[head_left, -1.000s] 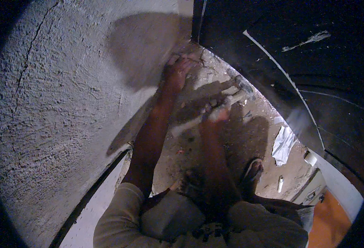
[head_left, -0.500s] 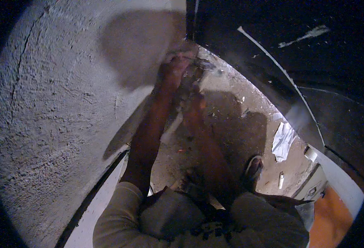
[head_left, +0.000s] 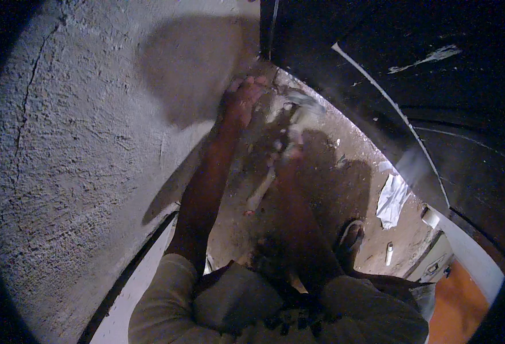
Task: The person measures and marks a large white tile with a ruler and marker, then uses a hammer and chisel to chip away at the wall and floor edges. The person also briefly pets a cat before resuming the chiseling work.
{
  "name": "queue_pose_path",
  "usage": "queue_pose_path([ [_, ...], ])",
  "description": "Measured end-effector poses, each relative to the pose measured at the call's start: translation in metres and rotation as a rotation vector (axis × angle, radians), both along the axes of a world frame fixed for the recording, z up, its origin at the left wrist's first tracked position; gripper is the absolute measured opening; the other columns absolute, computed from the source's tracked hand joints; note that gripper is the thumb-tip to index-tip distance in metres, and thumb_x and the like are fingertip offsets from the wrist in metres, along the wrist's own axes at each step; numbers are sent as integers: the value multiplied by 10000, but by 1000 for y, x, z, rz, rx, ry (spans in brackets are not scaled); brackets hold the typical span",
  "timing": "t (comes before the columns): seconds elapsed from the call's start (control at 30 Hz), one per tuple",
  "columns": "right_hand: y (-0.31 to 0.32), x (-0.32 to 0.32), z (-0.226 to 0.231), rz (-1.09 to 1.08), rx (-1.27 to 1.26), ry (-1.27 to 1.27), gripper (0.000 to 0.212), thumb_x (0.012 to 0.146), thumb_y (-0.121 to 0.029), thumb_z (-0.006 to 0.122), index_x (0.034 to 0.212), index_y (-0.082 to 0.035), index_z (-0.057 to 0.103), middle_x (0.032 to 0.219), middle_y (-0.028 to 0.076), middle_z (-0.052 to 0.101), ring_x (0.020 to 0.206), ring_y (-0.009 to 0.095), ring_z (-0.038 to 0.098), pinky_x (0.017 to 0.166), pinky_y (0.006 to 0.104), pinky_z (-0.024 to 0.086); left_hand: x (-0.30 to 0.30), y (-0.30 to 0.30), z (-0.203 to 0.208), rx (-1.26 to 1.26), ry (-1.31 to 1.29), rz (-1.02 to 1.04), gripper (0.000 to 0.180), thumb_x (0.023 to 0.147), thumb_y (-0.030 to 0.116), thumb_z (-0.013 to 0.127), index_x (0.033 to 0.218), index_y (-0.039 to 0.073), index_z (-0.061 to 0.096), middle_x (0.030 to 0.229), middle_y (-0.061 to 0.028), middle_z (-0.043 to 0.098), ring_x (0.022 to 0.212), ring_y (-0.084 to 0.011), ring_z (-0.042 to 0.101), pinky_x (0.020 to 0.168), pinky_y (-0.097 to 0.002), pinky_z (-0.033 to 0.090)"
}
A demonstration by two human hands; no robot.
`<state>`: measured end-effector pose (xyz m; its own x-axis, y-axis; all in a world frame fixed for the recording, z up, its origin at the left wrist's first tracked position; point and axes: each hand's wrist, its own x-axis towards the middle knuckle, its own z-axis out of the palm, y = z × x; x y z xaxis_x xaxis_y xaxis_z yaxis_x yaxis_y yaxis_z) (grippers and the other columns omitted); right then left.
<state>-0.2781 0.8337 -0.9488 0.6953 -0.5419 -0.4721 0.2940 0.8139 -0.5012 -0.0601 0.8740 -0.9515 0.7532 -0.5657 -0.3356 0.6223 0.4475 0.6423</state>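
At the far end of the floor, by the corner of wall and dark panel, is my left hand [head_left: 245,94]. Its fingers look curled; whatever they hold, if anything, is too dark to make out. Nearer and to the right, my right hand [head_left: 290,148] is wrapped round a hammer-like tool [head_left: 257,198]. The pale handle sticks out below the fist toward me. Beyond the fist, the tool's greyish head is smeared by motion, to the right of my left hand and apart from it.
A rough grey wall [head_left: 86,137] rises on the left, a dark scratched panel [head_left: 453,86] on the right. On the dirt floor [head_left: 321,172] lie a crumpled white sheet [head_left: 391,200] and a small white cylinder [head_left: 389,252]. My sandalled foot [head_left: 351,235] is close by; an orange surface [head_left: 459,304] shows at lower right.
My right hand and the tool have swung right and slightly back toward me, its head drawing away from my left hand. The left hand stays nearly in place.
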Motion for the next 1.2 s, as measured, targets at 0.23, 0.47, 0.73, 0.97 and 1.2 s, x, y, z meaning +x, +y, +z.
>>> queue_pose_path([
  [0.23,25,-14,-6,-48,-3,-16,400,966,-414,438,1184,-107,574,875,29,598,668,177,554,566,343,490,-2,-4,8,-101,353,-115,394,896,237,648,1155,-1,470,1153,-169,602,1061,-275,606,987,-396,466],
  [0.47,9,-13,-1,-87,-9,4,401,963,-414,444,1183,-105,576,881,33,599,677,179,556,574,345,490,-20,-10,41,27,-66,-105,468,893,251,642,1229,-23,467,1173,-180,596,1107,-296,584,1042,-406,420],
  [0.73,18,5,-10,-28,0,66,403,960,-414,451,1181,-102,578,888,37,601,686,182,557,583,347,489,-10,-10,33,-49,-131,-63,433,865,275,673,1128,-32,519,1129,-189,601,1095,-313,582,1012,-437,429],
  [0.97,22,8,-4,-45,-5,43,404,957,-413,457,1180,-100,580,894,41,603,695,184,559,591,349,488,-12,-7,35,33,-33,-35,428,870,284,664,1120,-33,521,1089,-179,610,1067,-306,590,1006,-435,428],
  [1.2,7,-2,2,-71,-3,-3,405,954,-413,463,1178,-97,582,900,45,604,703,186,560,599,351,488,-15,-6,44,-9,-81,1,394,877,266,672,1088,-41,544,1117,-192,617,1062,-304,600,1003,-440,444],
])
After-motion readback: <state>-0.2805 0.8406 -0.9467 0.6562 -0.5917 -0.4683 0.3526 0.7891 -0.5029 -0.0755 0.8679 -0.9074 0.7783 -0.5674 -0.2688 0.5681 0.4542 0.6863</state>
